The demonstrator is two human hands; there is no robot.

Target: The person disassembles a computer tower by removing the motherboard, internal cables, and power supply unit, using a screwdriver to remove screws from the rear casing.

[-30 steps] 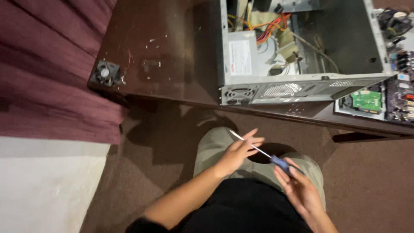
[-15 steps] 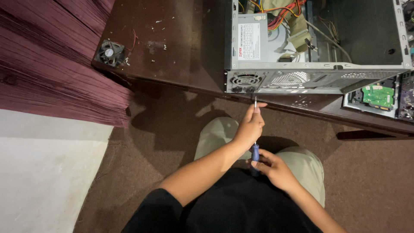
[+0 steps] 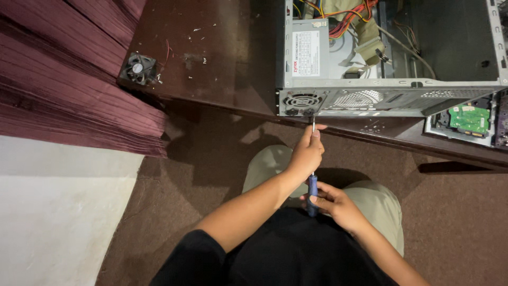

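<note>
Both hands are closed on a screwdriver (image 3: 313,175), now raised upright to the rear edge of the computer case (image 3: 391,98).

The left hand (image 3: 306,154) is pinched around the metal shaft near its tip, while the right hand (image 3: 332,204) is wrapped around the blue handle, low over the lap. A second ago the tool was held slanted between the hands, well apart from the case; since then it has been swung vertical, and its tip is brought just beside the case's lower rear edge by the fan grille. Whether the tip sits in a screw cannot be told. The open case lies on the dark worktop (image 3: 211,58); a loose small fan (image 3: 138,69) rests at the worktop's left corner, and a green circuit board (image 3: 468,117) lies to the right.
</note>
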